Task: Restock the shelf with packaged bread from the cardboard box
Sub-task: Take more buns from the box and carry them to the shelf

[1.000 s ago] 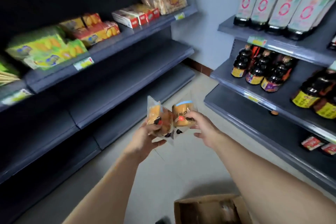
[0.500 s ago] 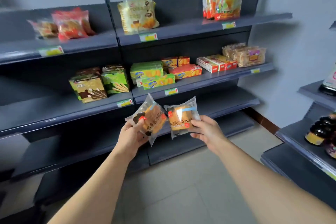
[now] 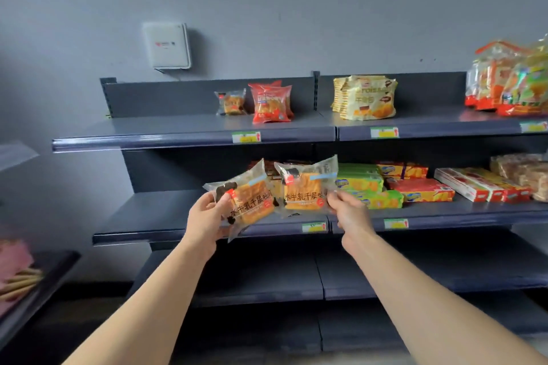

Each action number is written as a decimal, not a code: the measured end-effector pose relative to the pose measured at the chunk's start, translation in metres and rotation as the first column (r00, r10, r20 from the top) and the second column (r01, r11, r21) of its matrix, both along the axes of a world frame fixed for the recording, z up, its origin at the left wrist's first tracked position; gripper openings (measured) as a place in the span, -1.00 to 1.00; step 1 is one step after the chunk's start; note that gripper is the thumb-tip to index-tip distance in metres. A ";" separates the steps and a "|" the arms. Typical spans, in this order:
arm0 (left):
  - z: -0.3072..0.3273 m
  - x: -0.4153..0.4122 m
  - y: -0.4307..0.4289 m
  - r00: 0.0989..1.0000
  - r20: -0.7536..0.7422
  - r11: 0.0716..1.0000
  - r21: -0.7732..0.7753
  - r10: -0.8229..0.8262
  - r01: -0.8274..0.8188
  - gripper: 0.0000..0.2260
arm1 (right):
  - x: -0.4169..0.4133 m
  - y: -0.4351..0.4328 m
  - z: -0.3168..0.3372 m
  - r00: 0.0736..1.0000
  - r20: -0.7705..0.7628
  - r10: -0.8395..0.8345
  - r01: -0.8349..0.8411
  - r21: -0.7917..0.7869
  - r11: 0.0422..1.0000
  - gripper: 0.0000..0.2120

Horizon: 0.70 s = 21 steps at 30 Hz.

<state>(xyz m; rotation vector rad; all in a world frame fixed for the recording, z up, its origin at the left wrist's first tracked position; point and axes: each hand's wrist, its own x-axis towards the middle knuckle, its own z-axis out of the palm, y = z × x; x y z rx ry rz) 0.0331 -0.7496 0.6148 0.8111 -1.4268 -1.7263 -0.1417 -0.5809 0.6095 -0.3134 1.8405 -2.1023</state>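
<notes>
My left hand (image 3: 207,216) holds a clear-wrapped bread packet (image 3: 252,201), tilted, by its lower left corner. My right hand (image 3: 348,212) holds a second, matching bread packet (image 3: 304,190) by its right edge. Both packets hang side by side in front of the middle shelf (image 3: 154,216). On the top shelf (image 3: 184,130) stand a small bread packet (image 3: 232,102) and red bread packets (image 3: 271,102). The cardboard box is out of view.
Yellow croissant bags (image 3: 364,98) and tall snack bags (image 3: 510,80) stand on the top shelf to the right. Green, orange and red biscuit boxes (image 3: 394,187) fill the middle shelf's right side. A white wall box (image 3: 167,46) hangs above. A side shelf (image 3: 26,278) is at left.
My view has swung up and left from the floor and box to face the shelf. Both hands have kept their packets and raised them toward the middle shelf.
</notes>
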 end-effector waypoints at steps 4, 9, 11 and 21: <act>0.022 0.017 -0.047 0.987 -0.076 0.988 0.068 0.144 -0.139 -0.87 | 0.009 -0.059 0.025 1.000 0.003 0.017 -0.017 -0.038 0.999 -0.73; 0.045 0.020 -0.100 0.964 -0.081 0.966 0.058 0.255 -0.251 -0.83 | 0.006 -0.126 0.049 1.000 -0.015 0.027 -0.028 -0.070 0.997 -0.85; 0.052 0.014 -0.120 0.952 -0.085 0.956 0.031 0.293 -0.292 -0.83 | 0.000 -0.153 0.056 0.999 -0.022 0.029 -0.031 -0.076 0.997 -0.87; 0.094 -0.051 -0.231 0.949 -0.134 0.950 -0.091 0.287 -0.300 -0.82 | -0.077 -0.282 0.101 0.994 -0.098 0.043 -0.049 -0.053 0.997 -0.96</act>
